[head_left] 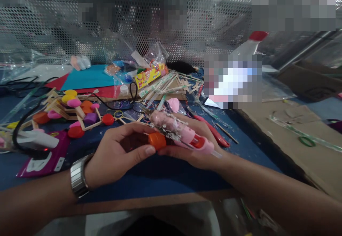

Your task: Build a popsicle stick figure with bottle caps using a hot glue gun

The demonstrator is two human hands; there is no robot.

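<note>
Just above the near edge of the blue mat [160, 179], your left hand [114, 155] pinches an orange cap [157, 140] against the pink glue gun [187, 135] clasped in your right hand [196, 152]. Bare mat lies beneath, and craft sticks [160, 84] crowd behind.

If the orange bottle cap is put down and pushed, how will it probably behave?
The orange bottle cap looks like thin hollow plastic, so probably light and stiff. Round, it may roll if set on edge. The left hand holds it beside the pink glue gun in the right hand; its smooth side could slip.
</note>
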